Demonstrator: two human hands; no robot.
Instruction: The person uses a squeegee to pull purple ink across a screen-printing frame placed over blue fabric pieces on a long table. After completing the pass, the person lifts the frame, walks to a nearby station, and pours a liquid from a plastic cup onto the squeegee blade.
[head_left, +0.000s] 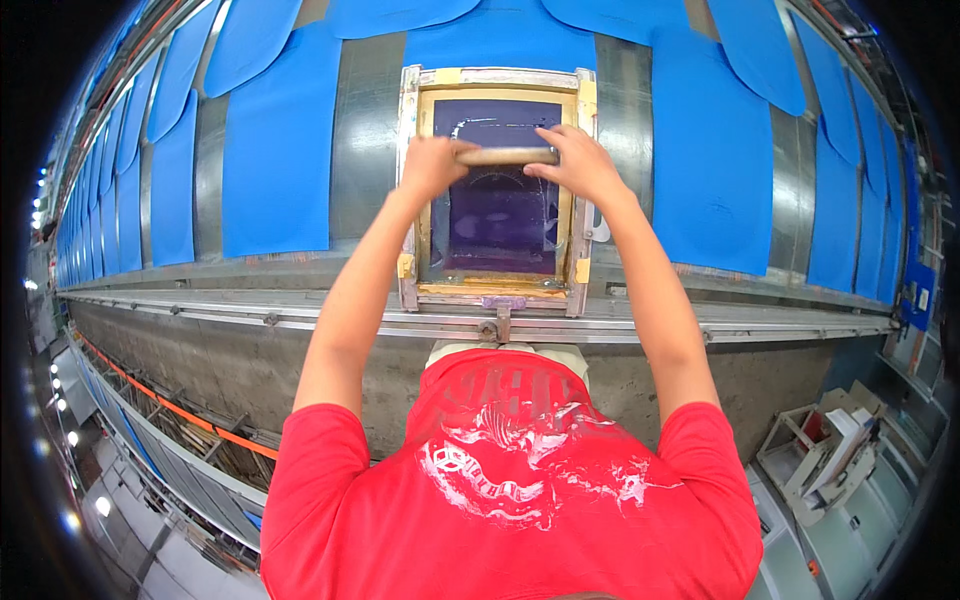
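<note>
Left hand [430, 168] grips a long, pale-tan, wooden-looking bar [503, 157] lying crosswise over a rectangular, wood-framed purple screen [500, 235] — right hand [580, 168] spreads around its right end, whether closed I cannot tell.

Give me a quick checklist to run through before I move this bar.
1. Left hand on the bar: ok, fingers closed around its left end.
2. Right hand firmly gripping: cannot tell; index finger and thumb are spread about the right end.
3. Bar inside the frame: ok, it lies crosswise between the sides.
4. Bar's underside touching the dark screen: cannot tell from above.
5. Blue sheet continuing underneath: cannot tell, the frame covers it.
</note>
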